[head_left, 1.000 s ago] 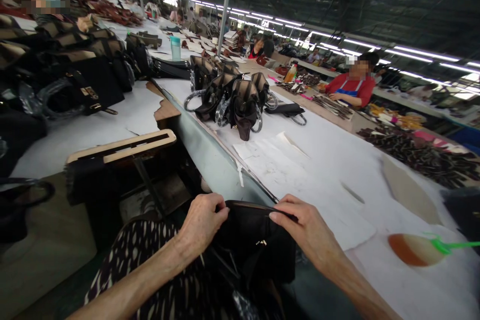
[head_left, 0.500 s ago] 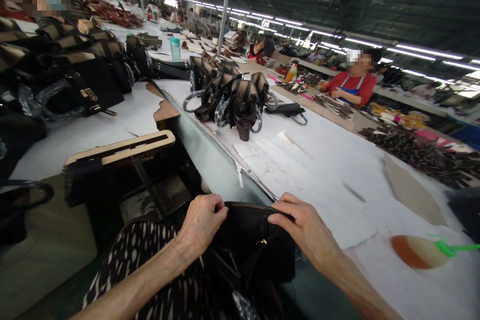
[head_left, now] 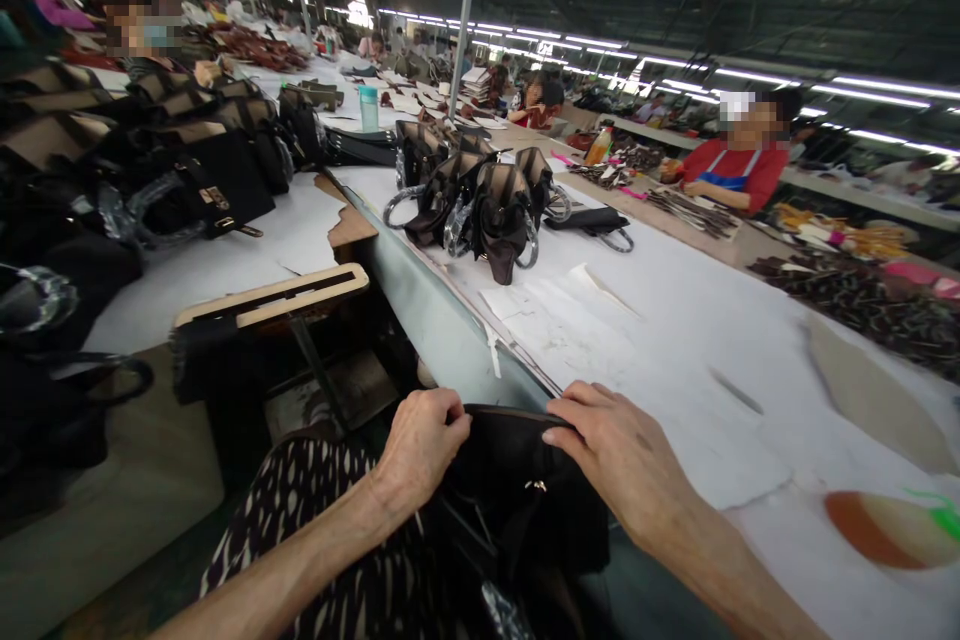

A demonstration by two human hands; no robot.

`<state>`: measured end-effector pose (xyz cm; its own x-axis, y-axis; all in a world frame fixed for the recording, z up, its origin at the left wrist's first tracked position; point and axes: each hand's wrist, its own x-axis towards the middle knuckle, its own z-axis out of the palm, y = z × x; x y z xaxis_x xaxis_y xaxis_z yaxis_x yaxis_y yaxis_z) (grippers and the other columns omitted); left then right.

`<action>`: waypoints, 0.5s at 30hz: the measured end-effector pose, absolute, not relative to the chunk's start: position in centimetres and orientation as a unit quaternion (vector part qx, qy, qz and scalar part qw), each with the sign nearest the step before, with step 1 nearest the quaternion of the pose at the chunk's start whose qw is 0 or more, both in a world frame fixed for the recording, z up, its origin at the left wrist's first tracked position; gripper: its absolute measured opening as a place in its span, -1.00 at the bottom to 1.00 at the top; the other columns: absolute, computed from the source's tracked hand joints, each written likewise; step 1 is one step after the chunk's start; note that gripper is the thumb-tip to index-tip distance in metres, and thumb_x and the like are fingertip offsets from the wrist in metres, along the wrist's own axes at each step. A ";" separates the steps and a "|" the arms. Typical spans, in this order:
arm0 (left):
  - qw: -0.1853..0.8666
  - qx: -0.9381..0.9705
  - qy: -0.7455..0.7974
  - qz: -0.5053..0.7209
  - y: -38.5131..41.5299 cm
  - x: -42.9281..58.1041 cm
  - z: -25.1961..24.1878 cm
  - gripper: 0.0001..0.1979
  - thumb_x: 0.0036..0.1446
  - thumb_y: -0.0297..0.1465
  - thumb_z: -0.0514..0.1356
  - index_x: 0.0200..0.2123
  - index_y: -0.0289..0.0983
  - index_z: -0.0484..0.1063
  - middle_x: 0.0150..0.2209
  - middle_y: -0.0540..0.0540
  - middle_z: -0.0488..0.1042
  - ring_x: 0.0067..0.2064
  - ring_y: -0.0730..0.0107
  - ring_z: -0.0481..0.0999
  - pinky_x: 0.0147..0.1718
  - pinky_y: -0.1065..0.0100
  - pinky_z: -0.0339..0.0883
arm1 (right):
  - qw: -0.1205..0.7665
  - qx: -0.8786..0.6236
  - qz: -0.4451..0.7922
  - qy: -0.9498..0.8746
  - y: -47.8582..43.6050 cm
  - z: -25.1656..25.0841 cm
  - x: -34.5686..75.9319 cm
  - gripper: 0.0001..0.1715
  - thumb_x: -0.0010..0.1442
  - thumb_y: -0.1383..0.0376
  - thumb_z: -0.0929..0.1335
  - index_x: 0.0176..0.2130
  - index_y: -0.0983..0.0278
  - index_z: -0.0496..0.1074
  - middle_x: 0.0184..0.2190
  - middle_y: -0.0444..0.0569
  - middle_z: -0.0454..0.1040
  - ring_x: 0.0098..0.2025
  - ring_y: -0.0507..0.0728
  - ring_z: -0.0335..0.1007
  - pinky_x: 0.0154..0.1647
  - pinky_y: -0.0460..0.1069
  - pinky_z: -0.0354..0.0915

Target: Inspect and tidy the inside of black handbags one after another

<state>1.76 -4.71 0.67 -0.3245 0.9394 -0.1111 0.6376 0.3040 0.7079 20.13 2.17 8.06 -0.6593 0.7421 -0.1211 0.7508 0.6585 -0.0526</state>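
Note:
A black handbag point(head_left: 540, 510) lies over my lap against the table's edge, its top rim stretched between my two hands. My left hand point(head_left: 426, 442) pinches the rim at its left end, thumb and fingers pressed together. At the right, my right hand point(head_left: 604, 440) grips the same rim between thumb and fingers. A small metal fitting shines on the bag's dark side below the rim. The lower part of the bag blends into shadow, and a plastic-wrapped piece point(head_left: 504, 610) shows beneath it.
On the white table point(head_left: 600, 340) stands a cluster of dark handbags point(head_left: 502, 210). More black bags point(head_left: 225, 170) crowd the left. A wooden-rimmed slotted frame point(head_left: 277, 295) rises left of my hands. A bottle with orange liquid point(head_left: 885, 528) lies at right. A co-worker in red point(head_left: 750, 165) sits across.
My view has swung slightly left, so the surroundings sit farther right in the picture. Both hands keep their hold on the bag's rim.

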 end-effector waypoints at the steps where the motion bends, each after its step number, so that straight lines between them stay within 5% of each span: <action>1: 0.266 0.515 0.764 0.284 -4.7 1.8 0.7 -0.83 -0.05 -0.43 0.08 -0.62 -0.28 0.38 -0.64 0.03 0.36 -0.53 0.50 0.29 -0.49 0.44 0.02 | 0.055 0.402 -0.034 0.913 2.1 8.2 19.8 -0.91 0.15 0.34 0.33 -0.39 0.20 0.43 -0.36 -0.12 0.40 -0.25 0.16 0.31 -0.23 0.04 0.20; 15: 0.259 0.518 0.764 0.283 -4.6 2.1 0.8 -0.84 -0.05 -0.44 0.09 -0.62 -0.28 0.38 -0.63 0.02 0.38 -0.53 0.51 0.29 -0.52 0.45 -0.01 | 0.055 0.380 -0.001 0.923 1.4 6.5 16.5 -0.89 0.11 0.32 0.37 -0.46 0.24 0.43 -0.44 -0.11 0.46 -0.32 0.15 0.39 -0.35 0.00 0.21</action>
<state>2.08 -4.57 0.77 -0.3284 0.9389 -0.1032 0.6453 0.3028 0.7014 16.46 1.45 6.51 -0.7053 0.7015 -0.1027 0.7017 0.7114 0.0402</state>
